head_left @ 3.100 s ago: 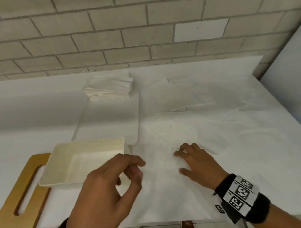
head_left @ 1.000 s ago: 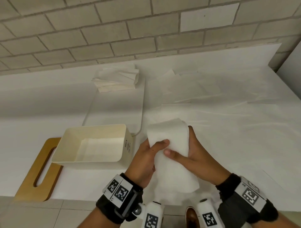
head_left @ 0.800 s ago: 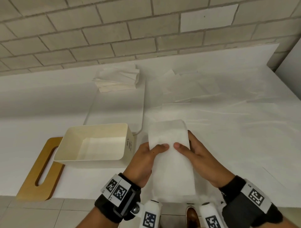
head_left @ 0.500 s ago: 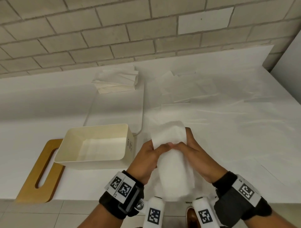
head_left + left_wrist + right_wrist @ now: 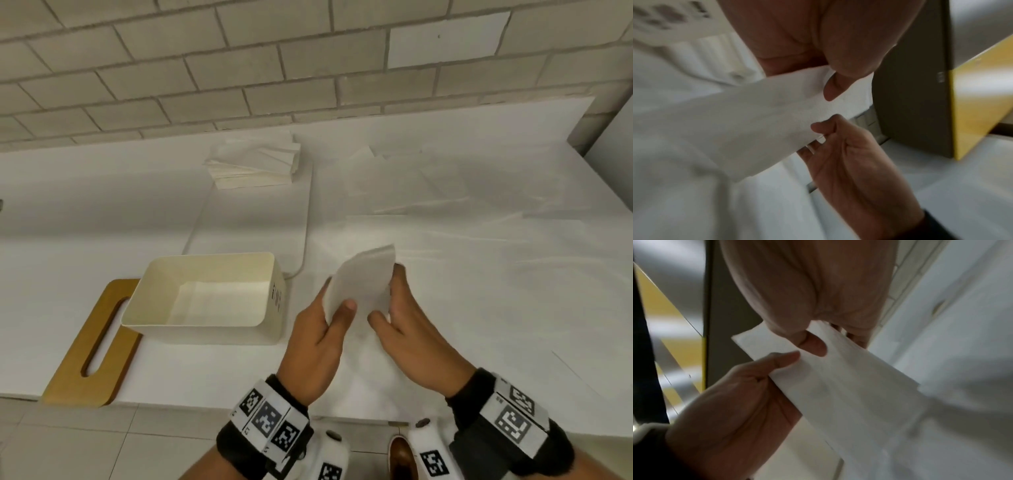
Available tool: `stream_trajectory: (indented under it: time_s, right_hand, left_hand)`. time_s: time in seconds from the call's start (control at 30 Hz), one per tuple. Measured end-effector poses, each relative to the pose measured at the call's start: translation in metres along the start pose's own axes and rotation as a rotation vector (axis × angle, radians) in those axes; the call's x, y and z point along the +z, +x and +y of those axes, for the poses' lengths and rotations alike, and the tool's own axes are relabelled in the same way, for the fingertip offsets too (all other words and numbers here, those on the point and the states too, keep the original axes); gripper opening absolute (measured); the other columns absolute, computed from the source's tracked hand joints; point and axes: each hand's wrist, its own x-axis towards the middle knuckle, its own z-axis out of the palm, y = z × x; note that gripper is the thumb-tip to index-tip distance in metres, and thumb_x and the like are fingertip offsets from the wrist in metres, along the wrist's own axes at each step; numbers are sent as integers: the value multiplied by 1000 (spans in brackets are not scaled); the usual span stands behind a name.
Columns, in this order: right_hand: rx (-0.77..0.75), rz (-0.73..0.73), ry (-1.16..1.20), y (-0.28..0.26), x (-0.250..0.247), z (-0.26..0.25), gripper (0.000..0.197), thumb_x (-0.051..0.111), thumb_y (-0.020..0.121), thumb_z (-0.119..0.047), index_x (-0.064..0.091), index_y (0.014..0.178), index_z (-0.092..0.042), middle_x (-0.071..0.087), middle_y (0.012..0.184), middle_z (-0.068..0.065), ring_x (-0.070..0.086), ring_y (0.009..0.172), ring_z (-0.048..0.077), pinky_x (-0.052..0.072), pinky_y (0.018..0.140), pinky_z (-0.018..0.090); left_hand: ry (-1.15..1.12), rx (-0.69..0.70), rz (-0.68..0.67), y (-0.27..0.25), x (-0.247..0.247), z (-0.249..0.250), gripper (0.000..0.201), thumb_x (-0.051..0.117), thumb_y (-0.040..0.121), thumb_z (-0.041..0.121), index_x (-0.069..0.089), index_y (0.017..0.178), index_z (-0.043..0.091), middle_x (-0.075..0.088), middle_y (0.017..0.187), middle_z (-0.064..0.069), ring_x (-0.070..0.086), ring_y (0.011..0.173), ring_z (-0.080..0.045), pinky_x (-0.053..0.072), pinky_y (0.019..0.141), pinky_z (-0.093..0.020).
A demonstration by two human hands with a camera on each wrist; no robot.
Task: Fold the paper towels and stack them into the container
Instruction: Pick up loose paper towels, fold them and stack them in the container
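The left hand [image 5: 320, 346] and the right hand [image 5: 407, 337] are holding one folded paper towel [image 5: 363, 284] between them, raised above the near part of the white counter [image 5: 102, 219]. The left thumb is pressing on the towel's near face with the fingers behind it, a clear pinch; the right hand is gripping the opposite long edge, thumb in front and fingers behind, as both wrist views confirm. The towel's upper corner is pointing up and away, and its lower end is hanging down between the wrists, near the counter's front edge. Just to the left, apart from the hands, the cream container [image 5: 205, 298] is sitting open-topped, its right wall nearest the left hand. A wooden lid [image 5: 92, 342] with a slot is lying partly under its left side, reaching the counter's front edge. Farther back, a stack of folded towels [image 5: 255, 164] is resting near the brick wall [image 5: 274, 68], and loose unfolded sheets [image 5: 445, 212] are covering the counter's right side, leaving bare surface between container and stack.
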Motion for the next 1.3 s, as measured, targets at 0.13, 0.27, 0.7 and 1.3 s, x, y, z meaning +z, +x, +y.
stream_trajectory:
  time_s: [0.13, 0.27, 0.7, 1.3]
  right_hand:
    - [36, -36, -78, 1, 6, 10, 54, 45, 100, -9, 23, 142, -34, 40, 131, -11, 47, 119, -2, 46, 105, 28]
    - [8, -20, 22, 17, 6, -15, 47, 50, 102, -21, 29, 135, -47, 54, 123, -15, 62, 108, 11, 57, 87, 38]
    - [-268, -252, -645, 134, 98, -80, 50, 42, 98, -2, 33, 141, -25, 49, 115, 2, 53, 86, 19, 49, 77, 37]
    - [-107, -529, -1101, 146, 149, -58, 43, 42, 86, 13, 56, 123, -4, 59, 117, 12, 60, 97, 29, 47, 72, 34]
  left_hand:
    - [-115, -82, 31, 0, -2, 7, 29, 45, 106, 13, 62, 124, 28, 73, 118, 12, 67, 112, -7, 51, 96, -22]
    - [-401, -113, 203, 15, -28, 49, 27, 55, 101, 11, 65, 126, 13, 74, 119, -8, 69, 113, -27, 54, 97, -46]
    - [819, 51, 361, 20, -263, 36, 65, 80, 81, 8, 50, 136, 27, 64, 84, 16, 65, 67, 8, 48, 58, -3]
    - [1359, 76, -182, 27, -268, -26, 20, 81, 76, 21, 75, 92, 31, 73, 91, 14, 69, 78, -12, 56, 63, -28]
